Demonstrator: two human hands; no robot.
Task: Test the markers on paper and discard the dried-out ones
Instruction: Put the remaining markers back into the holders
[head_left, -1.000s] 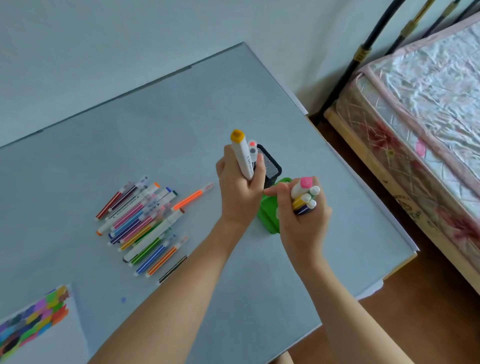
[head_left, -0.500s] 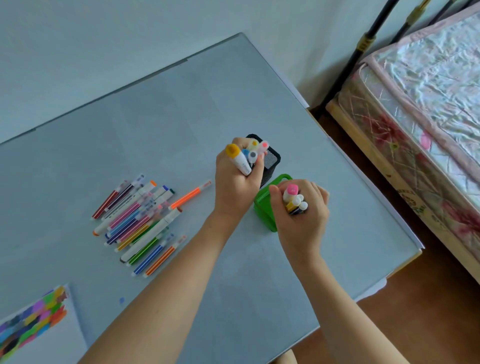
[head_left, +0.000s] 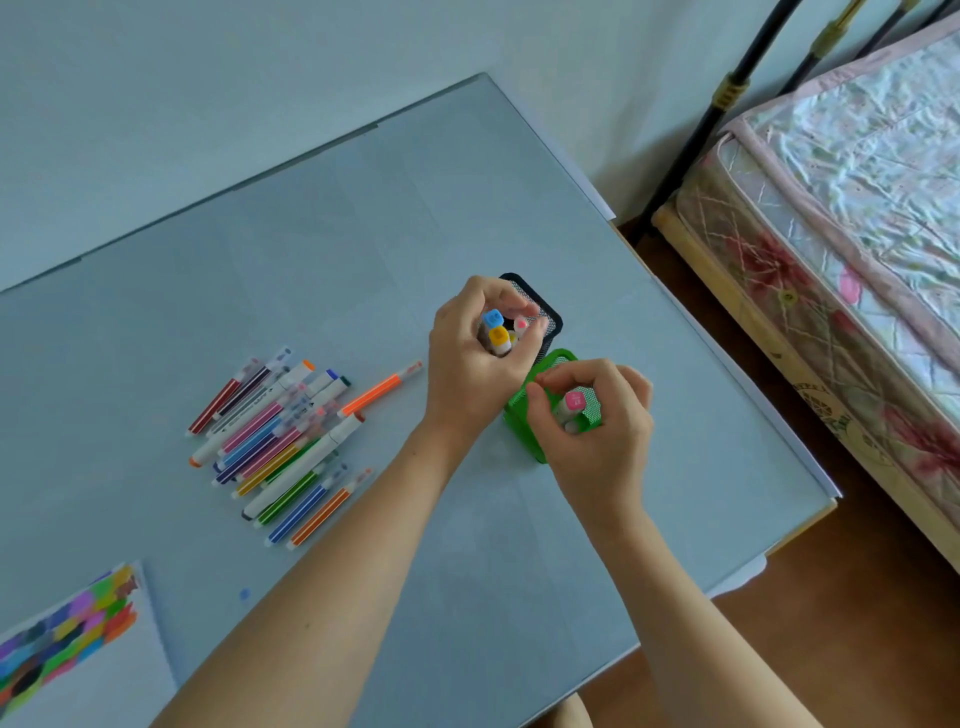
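Observation:
My left hand (head_left: 470, 364) is closed around a bunch of thick markers (head_left: 497, 332) with blue, yellow and pink caps, standing in the black mesh holder (head_left: 548, 306). My right hand (head_left: 605, 421) is curled around a few markers, a pink-capped one (head_left: 574, 401) on top, standing in the green mesh holder (head_left: 519, 410). A pile of thin coloured markers (head_left: 280, 441) lies on the table to the left, with one orange marker (head_left: 379, 389) apart from it. The test paper (head_left: 67, 639) with colour swatches lies at the bottom left.
The grey glass-topped table (head_left: 311, 249) ends at a right edge close to the holders. A bed with a patterned mattress (head_left: 831, 249) and black metal frame stands to the right, across a strip of brown floor. A wall runs behind the table.
Both hands have lowered their bunches of markers, the left into the black holder and the right into the green holder. The markers now stand deeper, only the caps showing.

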